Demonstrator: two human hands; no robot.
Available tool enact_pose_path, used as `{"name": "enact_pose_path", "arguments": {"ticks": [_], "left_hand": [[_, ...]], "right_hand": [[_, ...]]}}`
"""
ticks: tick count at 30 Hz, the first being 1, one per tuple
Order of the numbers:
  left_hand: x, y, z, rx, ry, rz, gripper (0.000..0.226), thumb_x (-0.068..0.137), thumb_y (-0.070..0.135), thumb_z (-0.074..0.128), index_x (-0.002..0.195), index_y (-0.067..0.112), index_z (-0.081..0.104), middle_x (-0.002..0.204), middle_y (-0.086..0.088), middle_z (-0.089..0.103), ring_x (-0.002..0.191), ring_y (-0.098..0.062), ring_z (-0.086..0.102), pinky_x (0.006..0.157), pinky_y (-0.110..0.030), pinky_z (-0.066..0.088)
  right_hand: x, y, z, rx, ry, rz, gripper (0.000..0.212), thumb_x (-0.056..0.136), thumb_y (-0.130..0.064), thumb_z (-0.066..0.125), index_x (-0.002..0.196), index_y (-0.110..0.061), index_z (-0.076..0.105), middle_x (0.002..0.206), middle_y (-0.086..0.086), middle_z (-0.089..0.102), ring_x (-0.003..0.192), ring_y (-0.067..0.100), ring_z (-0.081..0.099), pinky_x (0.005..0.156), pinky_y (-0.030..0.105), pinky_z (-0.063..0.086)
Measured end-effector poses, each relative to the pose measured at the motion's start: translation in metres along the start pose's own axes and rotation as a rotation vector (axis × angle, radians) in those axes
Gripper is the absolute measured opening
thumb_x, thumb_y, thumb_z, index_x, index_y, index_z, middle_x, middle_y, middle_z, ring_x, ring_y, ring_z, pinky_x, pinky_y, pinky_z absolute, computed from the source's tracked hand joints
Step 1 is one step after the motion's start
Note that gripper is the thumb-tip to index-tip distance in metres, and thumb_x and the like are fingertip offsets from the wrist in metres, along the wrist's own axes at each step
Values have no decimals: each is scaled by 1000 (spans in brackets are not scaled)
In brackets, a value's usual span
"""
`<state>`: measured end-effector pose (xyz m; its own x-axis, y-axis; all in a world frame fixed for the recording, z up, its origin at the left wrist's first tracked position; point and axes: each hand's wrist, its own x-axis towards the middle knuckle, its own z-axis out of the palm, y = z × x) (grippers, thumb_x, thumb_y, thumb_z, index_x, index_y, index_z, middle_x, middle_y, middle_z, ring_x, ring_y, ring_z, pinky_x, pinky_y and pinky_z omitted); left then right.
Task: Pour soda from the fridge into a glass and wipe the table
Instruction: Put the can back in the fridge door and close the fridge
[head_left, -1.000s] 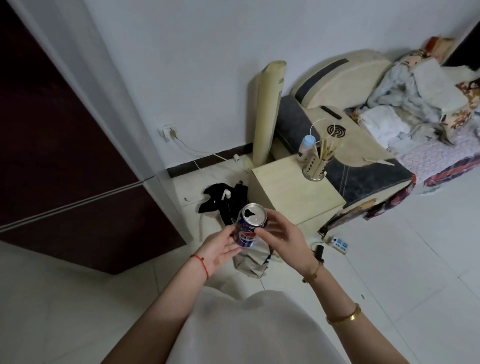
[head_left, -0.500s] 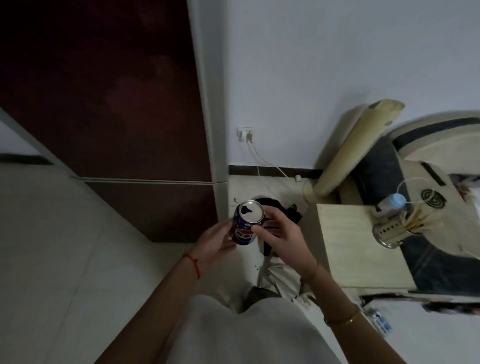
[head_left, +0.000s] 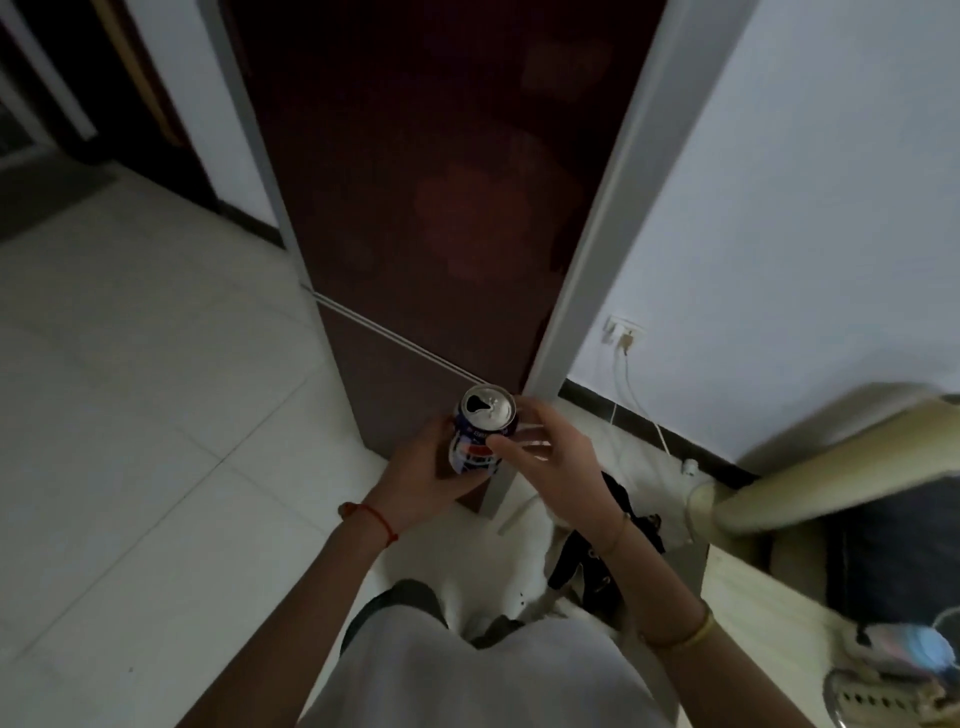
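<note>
View has swung left: fridge (head_left: 441, 208) now fills centre, surface (head_left: 769, 613) pushed to right edge. Can (head_left: 480, 436) upright, opened, held mid-air; left hand (head_left: 421, 478) grip wraps body, right hand (head_left: 550, 462) fingertips touch its side. No glass visible

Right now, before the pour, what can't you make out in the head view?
- Soda level: inside of the can is dark through the opening.
- Left hand fingers: hidden behind the can.
- Glass: none in frame.
- Holder on the side table: motion-blurred, cut off by the corner.
- Right hand fingertips: slightly blurred.
</note>
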<state>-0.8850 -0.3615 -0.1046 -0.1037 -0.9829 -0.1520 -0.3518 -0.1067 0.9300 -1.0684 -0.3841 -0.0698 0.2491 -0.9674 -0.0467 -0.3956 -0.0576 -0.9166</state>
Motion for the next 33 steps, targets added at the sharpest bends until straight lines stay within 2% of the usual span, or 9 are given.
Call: {"name": "enact_pose_path", "arguments": {"ticks": [2, 5, 10, 16, 20, 22, 25, 28, 33], "left_hand": [[1, 3, -10, 25, 117, 67, 67, 74, 30, 82, 131, 26, 47, 127, 7, 59, 110, 6, 54, 87, 0, 39], [6, -1, -31, 56, 230, 130, 74, 67, 44, 81, 132, 24, 50, 129, 7, 59, 116, 0, 54, 92, -2, 39], [17, 1, -82, 18, 271, 183, 77, 61, 54, 75, 127, 20, 54, 117, 16, 62, 108, 12, 56, 89, -4, 42], [35, -19, -177, 45, 242, 260, 70, 67, 27, 86, 128, 12, 54, 119, 13, 62, 111, 6, 58, 89, -7, 45], [47, -32, -252, 45, 203, 304, 70, 64, 31, 88, 125, 15, 56, 118, 10, 66, 108, 1, 62, 88, -11, 47], [50, -31, -263, 23, 231, 295, 68, 64, 19, 90, 123, 14, 57, 116, 10, 66, 107, 2, 62, 88, -10, 47], [55, -36, -307, -34, 224, 274, 67, 64, 8, 88, 122, 17, 55, 114, 16, 64, 104, 8, 62, 87, -7, 45], [65, -39, -347, -58, 229, 281, 70, 63, 9, 89, 123, 18, 55, 115, 16, 65, 104, 8, 62, 89, -7, 45], [73, -38, -393, -70, 256, 314, 67, 63, 9, 88, 115, 32, 53, 112, 18, 64, 101, 10, 62, 89, -8, 47]], "right_hand": [[11, -8, 7, -8, -21, -16, 41, 83, -32, 74, 120, -25, 59, 105, -12, 70, 92, 2, 68, 80, 19, 56], [27, -21, 23, -37, -31, -46, 38, 82, -32, 75, 116, -25, 60, 104, -11, 70, 92, 0, 67, 79, 15, 54], [58, -48, 61, 1, -30, -66, 37, 83, -20, 76, 116, -21, 60, 101, -13, 70, 89, -3, 68, 75, 9, 51], [96, -89, 133, 29, 47, -111, 38, 83, -23, 76, 118, -21, 61, 104, -11, 71, 92, 2, 68, 80, 11, 51], [123, -123, 187, 10, 93, -137, 42, 86, -30, 71, 126, -23, 59, 108, -12, 69, 97, 7, 66, 89, 18, 51], [131, -129, 192, -15, 88, -154, 41, 91, -34, 64, 130, -21, 57, 114, -10, 68, 102, 5, 66, 93, 20, 51], [159, -150, 217, -132, 207, -203, 41, 97, -36, 54, 132, -15, 56, 123, 0, 65, 111, 6, 63, 98, 23, 49], [189, -180, 232, -329, 295, -311, 42, 99, -36, 49, 132, -11, 56, 127, 2, 62, 117, 13, 58, 103, 32, 45], [240, -235, 243, -673, 360, -511, 39, 100, -28, 46, 133, -8, 53, 133, 5, 57, 130, 21, 46, 111, 35, 35]]}}
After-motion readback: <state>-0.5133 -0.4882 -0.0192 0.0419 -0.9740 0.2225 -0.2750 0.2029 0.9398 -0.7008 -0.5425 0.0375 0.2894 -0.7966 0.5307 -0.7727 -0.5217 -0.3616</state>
